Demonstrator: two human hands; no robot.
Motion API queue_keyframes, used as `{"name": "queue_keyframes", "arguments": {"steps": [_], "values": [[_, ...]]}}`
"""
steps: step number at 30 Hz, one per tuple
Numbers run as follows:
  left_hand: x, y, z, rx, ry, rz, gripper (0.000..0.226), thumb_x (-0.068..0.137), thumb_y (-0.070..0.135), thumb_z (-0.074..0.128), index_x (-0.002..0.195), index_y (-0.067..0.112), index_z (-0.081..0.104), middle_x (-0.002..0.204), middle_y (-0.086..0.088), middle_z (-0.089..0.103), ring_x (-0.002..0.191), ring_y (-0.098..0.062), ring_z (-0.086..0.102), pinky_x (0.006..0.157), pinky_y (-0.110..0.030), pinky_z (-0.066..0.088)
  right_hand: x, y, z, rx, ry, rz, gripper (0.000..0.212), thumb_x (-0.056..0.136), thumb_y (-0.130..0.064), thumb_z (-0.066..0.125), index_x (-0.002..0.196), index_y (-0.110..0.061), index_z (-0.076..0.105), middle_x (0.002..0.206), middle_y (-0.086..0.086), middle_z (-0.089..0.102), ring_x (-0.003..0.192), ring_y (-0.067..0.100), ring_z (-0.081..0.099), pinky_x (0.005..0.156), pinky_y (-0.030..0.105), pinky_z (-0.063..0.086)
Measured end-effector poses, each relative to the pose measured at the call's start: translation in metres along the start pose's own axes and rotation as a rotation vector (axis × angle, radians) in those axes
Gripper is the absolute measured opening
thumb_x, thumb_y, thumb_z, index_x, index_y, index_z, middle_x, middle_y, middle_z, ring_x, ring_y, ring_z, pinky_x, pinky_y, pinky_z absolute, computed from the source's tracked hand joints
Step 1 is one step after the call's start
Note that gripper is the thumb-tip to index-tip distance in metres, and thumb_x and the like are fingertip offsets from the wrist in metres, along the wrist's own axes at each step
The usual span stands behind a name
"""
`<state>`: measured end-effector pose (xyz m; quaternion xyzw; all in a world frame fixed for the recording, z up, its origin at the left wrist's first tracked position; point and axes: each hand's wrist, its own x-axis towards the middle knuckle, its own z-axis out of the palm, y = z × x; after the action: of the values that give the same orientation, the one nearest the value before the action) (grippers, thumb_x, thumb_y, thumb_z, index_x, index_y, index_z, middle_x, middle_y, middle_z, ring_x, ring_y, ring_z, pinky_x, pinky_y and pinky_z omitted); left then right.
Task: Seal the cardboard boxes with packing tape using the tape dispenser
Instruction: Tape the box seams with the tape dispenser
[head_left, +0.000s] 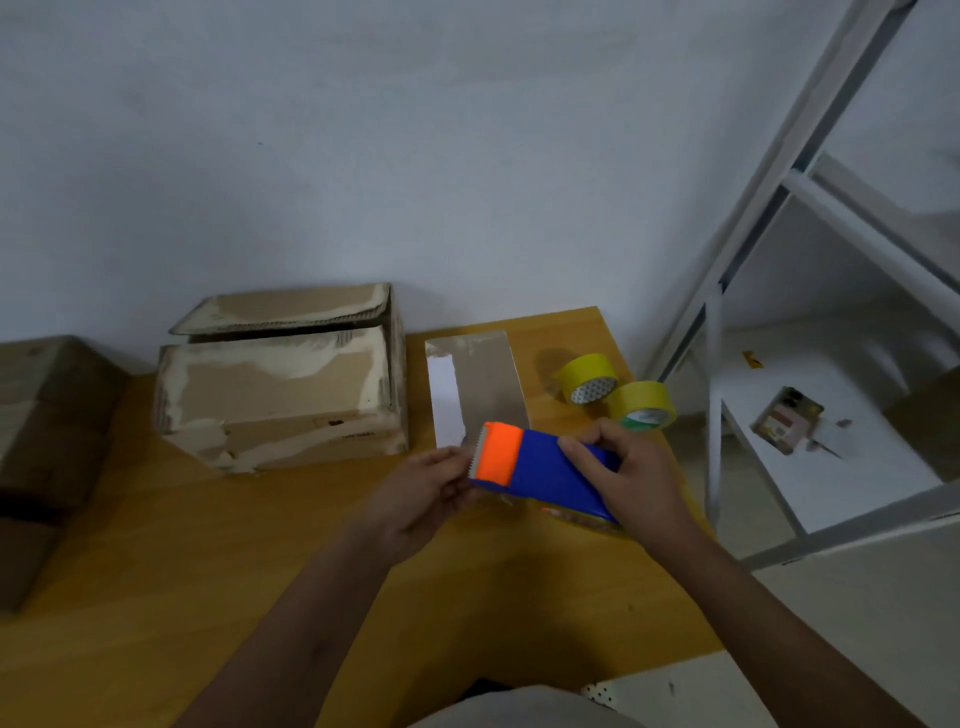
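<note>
The fingers (582, 448) of the right hand (636, 475) are curled over the top of the blue tape dispenser (550, 470), gripping its body above the near part of the counter (218, 571). The left hand (415, 499) meets it from the other side, fingertips pinching at the toothed edge below the orange front piece; whether they hold tape there I cannot tell. Just behind the dispenser a flat grey box (480, 387) lies on the counter with a white strip along its left side. To its left stands a worn cardboard box (280, 395), its top flap raised and not taped. Another cardboard box (47, 447) sits at the far left edge. Two yellow tape rolls (615, 387) touch each other near the counter's right edge, and a white metal shelf (810, 415) stands beyond it.
</note>
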<state>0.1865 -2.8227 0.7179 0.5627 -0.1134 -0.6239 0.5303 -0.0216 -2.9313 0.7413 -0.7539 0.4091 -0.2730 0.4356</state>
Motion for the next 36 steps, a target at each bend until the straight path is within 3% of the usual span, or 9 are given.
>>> {"name": "queue_keyframes", "arguments": {"steps": [7, 11, 14, 17, 19, 23, 27, 31, 36], "values": [[-0.007, -0.011, -0.002, 0.143, 0.124, 0.144, 0.014, 0.098, 0.014, 0.057, 0.095, 0.008, 0.069, 0.087, -0.005, 0.072, 0.077, -0.010, 0.067, 0.066, -0.020, 0.054, 0.005, -0.004, 0.003, -0.017, -0.177, 0.020, 0.026, 0.080, -0.059, 0.058, 0.095, -0.041, 0.071, 0.089, -0.014, 0.073, 0.079, -0.001, 0.068, 0.070, 0.030, 0.059], [-0.006, -0.007, -0.001, 0.256, 0.190, 0.236, 0.018, 0.100, 0.013, 0.054, 0.093, 0.008, 0.069, 0.085, -0.004, 0.071, 0.076, -0.009, 0.066, 0.066, -0.020, 0.054, 0.008, -0.008, 0.000, 0.039, -0.251, -0.017, 0.017, 0.081, -0.058, 0.059, 0.093, -0.049, 0.068, 0.083, -0.022, 0.073, 0.074, -0.002, 0.069, 0.059, 0.014, 0.054], [-0.004, 0.002, 0.000, 0.310, 0.202, 0.287, 0.020, 0.100, 0.015, 0.054, 0.100, 0.003, 0.070, 0.091, -0.011, 0.071, 0.080, -0.013, 0.066, 0.073, -0.024, 0.055, 0.014, -0.011, -0.002, 0.009, -0.274, -0.061, 0.024, 0.078, -0.062, 0.056, 0.096, -0.050, 0.066, 0.082, -0.025, 0.070, 0.077, -0.007, 0.067, 0.060, 0.009, 0.050], [-0.004, 0.009, -0.005, 0.297, 0.221, 0.331, 0.019, 0.099, 0.014, 0.055, 0.098, 0.001, 0.069, 0.089, -0.013, 0.068, 0.080, -0.014, 0.064, 0.076, -0.027, 0.055, 0.022, -0.007, -0.008, -0.001, -0.268, -0.060, 0.040, 0.078, -0.061, 0.055, 0.106, -0.036, 0.070, 0.085, -0.024, 0.067, 0.078, -0.009, 0.065, 0.059, 0.008, 0.049], [-0.006, 0.015, -0.015, 0.276, 0.226, 0.370, 0.017, 0.098, 0.012, 0.056, 0.090, 0.002, 0.066, 0.079, -0.009, 0.062, 0.074, -0.012, 0.060, 0.071, -0.025, 0.053, 0.027, -0.002, -0.016, -0.010, -0.249, -0.057, 0.031, 0.080, -0.056, 0.057, 0.103, -0.040, 0.069, 0.082, -0.029, 0.064, 0.078, -0.011, 0.064, 0.060, 0.007, 0.048], [-0.005, 0.017, -0.029, 0.268, 0.211, 0.387, 0.017, 0.098, 0.010, 0.054, 0.090, -0.002, 0.063, 0.080, -0.011, 0.058, 0.075, -0.014, 0.058, 0.070, -0.025, 0.050, 0.032, 0.008, -0.025, -0.021, -0.257, -0.032, 0.011, 0.084, -0.047, 0.061, 0.095, -0.046, 0.063, 0.081, -0.028, 0.064, 0.077, -0.010, 0.065, 0.060, 0.008, 0.051], [0.002, 0.022, -0.034, 0.136, 0.337, 0.373, 0.014, 0.096, 0.008, 0.059, 0.092, -0.003, 0.066, 0.078, -0.007, 0.062, 0.070, -0.010, 0.060, 0.069, -0.021, 0.055, 0.037, 0.013, -0.039, -0.088, -0.271, -0.021, 0.033, 0.079, -0.059, 0.054, 0.103, -0.040, 0.068, 0.084, -0.022, 0.067, 0.076, -0.006, 0.066, 0.061, 0.013, 0.053], [0.006, 0.021, -0.043, 0.155, 0.374, 0.365, 0.016, 0.096, 0.009, 0.059, 0.086, -0.001, 0.066, 0.066, 0.001, 0.063, 0.066, -0.010, 0.058, 0.073, -0.027, 0.050, 0.044, 0.023, -0.059, -0.171, -0.350, -0.007, 0.041, 0.081, -0.058, 0.053, 0.109, -0.033, 0.070, 0.096, -0.010, 0.073, 0.078, 0.000, 0.067, 0.066, 0.018, 0.055], [0.008, -0.001, -0.038, 0.179, 0.429, 0.358, 0.019, 0.094, 0.016, 0.063, 0.091, -0.002, 0.068, 0.073, -0.002, 0.060, 0.074, -0.015, 0.056, 0.074, -0.029, 0.051, 0.059, 0.028, -0.066, -0.293, -0.394, 0.008, 0.045, 0.088, -0.057, 0.050, 0.115, -0.027, 0.071, 0.101, -0.005, 0.072, 0.084, 0.006, 0.066, 0.076, 0.032, 0.057]]}}
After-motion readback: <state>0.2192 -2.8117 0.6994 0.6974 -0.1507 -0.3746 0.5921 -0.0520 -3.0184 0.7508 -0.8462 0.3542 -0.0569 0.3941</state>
